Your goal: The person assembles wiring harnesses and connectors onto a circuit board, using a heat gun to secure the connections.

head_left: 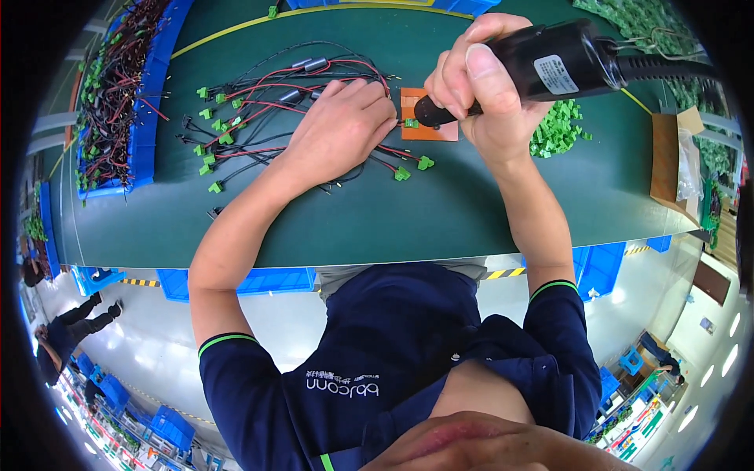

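Observation:
My right hand (pixel 491 86) is wrapped round a black electric screwdriver (pixel 534 67), whose cord runs off to the right. The driver's dark nose end (pixel 433 114) points down over an orange block (pixel 433 132) on the bench. A small green terminal connector (pixel 411 123) sits on that block, just left of the nose. My left hand (pixel 345 129) is closed at the block's left side, holding a wire lead that meets the connector; its fingertips are partly hidden. Under and left of this hand lie several red and black wire leads (pixel 259 106) with green connectors and grey cylinders.
A blue bin (pixel 145 118) heaped with wire leads stands at the left. Loose green connectors (pixel 558 129) form a pile right of my right wrist. An open cardboard box (pixel 666 157) with clear plastic is at the right edge of the green bench (pixel 440 212).

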